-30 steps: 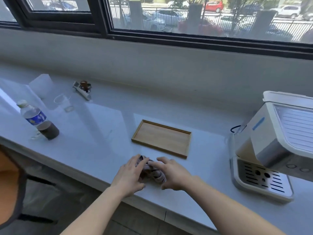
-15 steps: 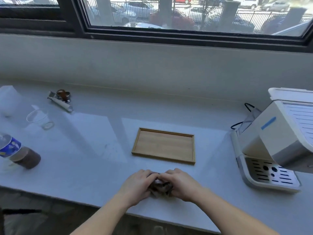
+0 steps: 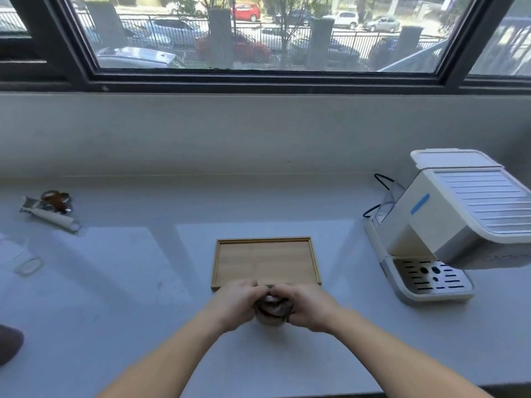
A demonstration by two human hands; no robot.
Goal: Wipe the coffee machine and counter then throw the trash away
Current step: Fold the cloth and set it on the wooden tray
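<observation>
Both hands meet at the counter's front middle around a small bunched grey-brown cloth [image 3: 271, 310]. My left hand [image 3: 235, 304] grips its left side and my right hand [image 3: 309, 305] its right side, fingers curled over it, so most of the cloth is hidden. The cloth sits just in front of the wooden tray [image 3: 265, 261]. The white coffee machine [image 3: 448, 222] stands at the right, its drip tray [image 3: 429, 278] facing forward. The pale counter [image 3: 129, 282] runs the width of the view.
A portafilter with brown grounds [image 3: 53, 208] lies at the back left. A clear plastic cup [image 3: 17, 255] and a dark object [image 3: 8, 343] sit at the left edge. A black cable [image 3: 379, 193] loops behind the machine. A wall and window rise behind the counter.
The view has swung to the right, pushing the bottle out of frame. Both hands have drawn closer together and bunched the cloth tighter, now against the tray's front edge.
</observation>
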